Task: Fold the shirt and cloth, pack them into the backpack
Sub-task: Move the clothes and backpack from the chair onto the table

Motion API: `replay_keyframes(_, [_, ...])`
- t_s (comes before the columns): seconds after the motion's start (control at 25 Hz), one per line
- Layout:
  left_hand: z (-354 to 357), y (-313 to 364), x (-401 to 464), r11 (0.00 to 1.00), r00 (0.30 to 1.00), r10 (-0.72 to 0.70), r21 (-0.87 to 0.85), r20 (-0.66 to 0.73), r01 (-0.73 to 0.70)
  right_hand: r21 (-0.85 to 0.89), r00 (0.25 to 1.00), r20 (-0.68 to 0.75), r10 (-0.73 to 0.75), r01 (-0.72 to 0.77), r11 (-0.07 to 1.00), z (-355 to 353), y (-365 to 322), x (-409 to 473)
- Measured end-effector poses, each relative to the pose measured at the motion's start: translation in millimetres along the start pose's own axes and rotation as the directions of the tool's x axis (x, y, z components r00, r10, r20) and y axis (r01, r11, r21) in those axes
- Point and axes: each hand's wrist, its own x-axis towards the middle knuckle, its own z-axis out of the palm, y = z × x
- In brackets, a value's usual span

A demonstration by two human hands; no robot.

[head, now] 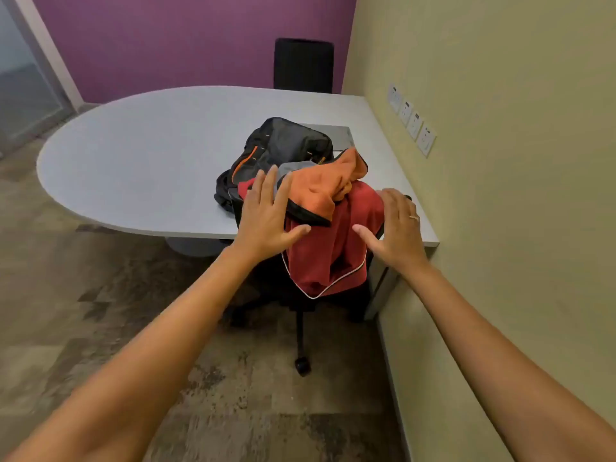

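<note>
A black and grey backpack [283, 145] with orange trim lies on the grey table [150, 161] near the right wall. A red shirt [333, 245] with white piping hangs over the back of a black office chair [301, 328] at the table's near edge. An orange cloth [320, 188] with a black hem lies bunched on top of the shirt. My left hand [266, 215] hovers open at the left side of the clothes, fingers spread. My right hand [396, 225], wearing a ring, is open over the shirt's right side.
A yellow-green wall with several power sockets [413, 123] runs close along the right. A second black chair [303, 65] stands behind the table against the purple wall. Patterned floor stretches to the left and below me.
</note>
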Motion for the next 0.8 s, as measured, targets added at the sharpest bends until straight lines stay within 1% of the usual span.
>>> replay_keyframes(0.04, [2, -5, 15, 0.999, 0.993, -0.023, 0.035, 0.119, 0.019, -0.009, 0.997, 0.079, -0.025, 0.026, 1.0, 3, 1, 17])
replay_keyframes(0.08, [3, -7, 26, 0.996, 0.965, -0.064, 0.072, 0.255, 0.047, -0.026, 0.98, 0.197, -0.034, 0.039, 0.999, 4, -2, 28])
replay_keyframes(0.12, [6, -13, 41, 0.992, 0.928, -0.088, 0.113, 0.363, 0.05, -0.051, 0.955, 0.294, -0.042, 0.059, 0.997, 7, 0, 44])
replay_keyframes(0.16, [8, -18, 53, 0.991, 0.881, -0.113, 0.118, 0.46, 0.065, -0.087, 0.92, 0.391, -0.035, 0.074, 0.993, 9, 0, 59])
replay_keyframes(0.2, [13, -22, 60, 0.991, 0.853, -0.114, 0.118, 0.51, 0.062, -0.125, 0.888, 0.46, -0.022, 0.089, 0.988, 15, 2, 66])
replay_keyframes(0.24, [18, -26, 63, 0.993, 0.839, -0.104, 0.106, 0.534, 0.056, -0.139, 0.86, 0.51, -0.012, 0.096, 0.986, 23, 5, 69])
replay_keyframes(0.32, [22, -34, 67, 0.995, 0.842, -0.096, 0.069, 0.531, 0.07, -0.098, 0.815, 0.58, 0.017, 0.049, 0.994, 35, 14, 74])
replay_keyframes(0.4, [23, -37, 68, 0.995, 0.867, -0.099, 0.064, 0.488, 0.078, -0.077, 0.809, 0.585, 0.058, -0.016, 0.997, 42, 20, 81])
replay_keyframes(0.44, [23, -36, 68, 0.995, 0.878, -0.096, 0.069, 0.469, 0.072, -0.098, 0.813, 0.577, 0.074, -0.022, 0.995, 44, 20, 82])
replay_keyframes(0.52, [26, -35, 66, 0.995, 0.895, -0.087, 0.073, 0.437, 0.061, -0.183, 0.856, 0.514, 0.064, 0.036, 0.982, 50, 22, 80])
replay_keyframes(0.6, [27, -35, 62, 0.996, 0.915, -0.071, 0.077, 0.396, 0.044, -0.227, 0.894, 0.447, 0.019, 0.092, 0.97, 56, 23, 75])
replay_keyframes(0.72, [28, -35, 53, 0.996, 0.958, -0.012, 0.089, 0.288, -0.014, -0.197, 0.906, 0.422, -0.025, 0.119, 0.973, 59, 28, 70])
replay_keyframes(0.8, [30, -34, 47, 0.996, 0.969, 0.025, 0.082, 0.245, -0.047, -0.172, 0.91, 0.413, -0.048, 0.13, 0.977, 58, 30, 64])
